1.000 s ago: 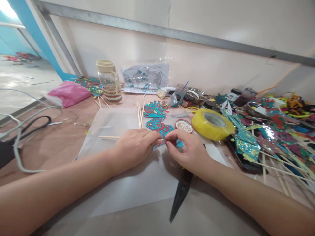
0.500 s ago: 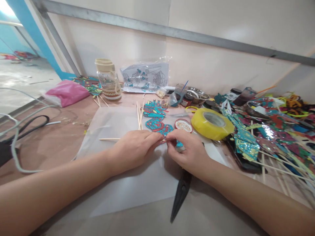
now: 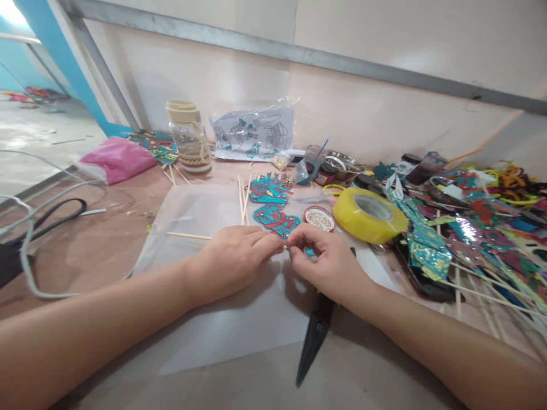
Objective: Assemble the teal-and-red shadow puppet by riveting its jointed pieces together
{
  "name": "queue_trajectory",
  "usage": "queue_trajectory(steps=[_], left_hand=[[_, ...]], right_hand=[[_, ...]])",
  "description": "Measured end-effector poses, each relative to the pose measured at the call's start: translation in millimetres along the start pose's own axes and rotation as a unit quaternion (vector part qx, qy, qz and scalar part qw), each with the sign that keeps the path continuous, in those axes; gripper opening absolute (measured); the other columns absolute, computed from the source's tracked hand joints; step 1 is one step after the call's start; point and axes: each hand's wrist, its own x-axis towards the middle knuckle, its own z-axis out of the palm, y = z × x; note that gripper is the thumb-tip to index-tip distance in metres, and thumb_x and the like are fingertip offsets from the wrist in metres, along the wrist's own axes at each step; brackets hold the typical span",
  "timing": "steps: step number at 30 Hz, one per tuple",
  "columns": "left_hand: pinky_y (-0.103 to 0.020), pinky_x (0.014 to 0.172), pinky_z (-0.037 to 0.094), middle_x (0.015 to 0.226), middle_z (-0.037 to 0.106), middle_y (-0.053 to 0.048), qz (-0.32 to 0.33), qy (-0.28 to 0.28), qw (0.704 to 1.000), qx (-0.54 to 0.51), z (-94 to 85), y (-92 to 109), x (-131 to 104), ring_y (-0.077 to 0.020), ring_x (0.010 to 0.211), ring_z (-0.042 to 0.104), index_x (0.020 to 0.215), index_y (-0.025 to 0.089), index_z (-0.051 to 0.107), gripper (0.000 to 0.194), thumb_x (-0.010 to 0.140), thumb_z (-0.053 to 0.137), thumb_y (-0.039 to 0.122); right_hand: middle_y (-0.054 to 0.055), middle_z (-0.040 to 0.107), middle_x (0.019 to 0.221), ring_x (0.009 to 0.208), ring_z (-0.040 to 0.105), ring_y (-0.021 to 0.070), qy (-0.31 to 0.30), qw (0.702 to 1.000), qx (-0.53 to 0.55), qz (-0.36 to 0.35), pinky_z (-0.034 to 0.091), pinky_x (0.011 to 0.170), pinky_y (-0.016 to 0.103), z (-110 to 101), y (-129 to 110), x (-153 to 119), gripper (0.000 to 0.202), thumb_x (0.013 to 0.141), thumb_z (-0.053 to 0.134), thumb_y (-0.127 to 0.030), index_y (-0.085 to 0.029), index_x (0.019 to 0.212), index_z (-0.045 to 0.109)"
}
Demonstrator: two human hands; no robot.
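Note:
My left hand (image 3: 239,256) is closed around a thin wooden stick (image 3: 188,235), whose pale end juts out to the left. My right hand (image 3: 322,259) pinches thumb against forefinger right beside the left fingertips; whatever lies in that pinch is too small to make out. Just beyond the fingers lies a turquoise and red painted cut-out figure (image 3: 273,213), partly covered by my hands. A round red-rimmed lid (image 3: 319,218) holding small gold fasteners is close to my right hand. Under my right wrist lie black-bladed scissors (image 3: 314,341), their handles mostly hidden.
A translucent sheet (image 3: 205,330) covers the table's middle. Two loose sticks (image 3: 242,199) lie left of the figure. A yellow tape roll (image 3: 370,215), a dark phone-like slab (image 3: 423,279) and piled painted cut-outs on sticks crowd the right. A bottle (image 3: 190,139) and pink bag (image 3: 117,160) stand behind.
The stick's left end has shifted slightly up and reaches further left. My fingertips have moved only a little, still meeting at the same spot.

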Motion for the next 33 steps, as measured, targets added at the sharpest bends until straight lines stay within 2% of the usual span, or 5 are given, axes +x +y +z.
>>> queue_trajectory(steps=[5,10,18,27,33], left_hand=[[-0.028,0.063,0.045,0.082,0.068,0.0,0.018,-0.016,0.999,0.029,-4.5,-1.4,1.9,-0.0169,0.07,0.061,0.1,0.018,0.059,0.022,0.095,0.038,0.011],[-0.027,0.063,0.047,0.078,0.07,0.0,-0.045,0.006,0.999,0.013,-3.3,-3.0,3.9,-0.0159,0.069,0.065,0.095,0.018,0.06,0.021,0.098,0.04,0.021],[-0.026,0.061,0.048,0.076,0.071,0.0,-0.058,0.001,0.998,0.004,-5.5,-1.6,4.7,-0.0153,0.066,0.067,0.097,0.017,0.059,0.028,0.1,0.032,0.023],[-0.027,0.062,0.048,0.075,0.069,0.0,-0.039,0.037,0.998,-0.012,-3.7,0.3,7.6,-0.0154,0.066,0.066,0.094,0.018,0.058,0.027,0.101,0.036,0.032],[-0.027,0.063,0.048,0.078,0.069,-0.001,-0.044,0.022,0.999,-0.017,0.2,-0.9,5.1,-0.0163,0.069,0.066,0.093,0.017,0.058,0.028,0.1,0.037,0.033]], right_hand=[[-0.006,0.051,0.066,0.061,0.047,0.0086,-0.037,0.997,0.057,0.046,0.038,0.056,0.02,0.0,5.2,2.8,0.006,0.077,0.053,-0.013,-0.019,0.076,0.053],[-0.004,0.055,0.071,0.065,0.052,0.0101,-0.035,0.994,0.086,0.055,0.042,0.059,0.022,-2.2,6.5,4.7,0.006,0.088,0.05,-0.024,-0.019,0.087,0.053],[-0.003,0.059,0.069,0.063,0.052,0.0094,0.01,0.998,-0.043,-0.034,0.038,0.059,0.021,-6.7,5.4,0.0,0.019,0.094,0.046,-0.026,-0.02,0.082,0.06],[-0.003,0.061,0.067,0.061,0.053,0.0089,0.016,0.996,-0.061,-0.055,0.04,0.058,0.019,-2.8,4.9,0.0,0.013,0.086,0.049,-0.018,-0.019,0.08,0.06],[-0.003,0.063,0.067,0.059,0.054,0.0085,0.022,0.994,-0.081,-0.069,0.04,0.056,0.018,-2.5,5.4,1.0,0.011,0.082,0.051,-0.016,-0.018,0.077,0.061]])
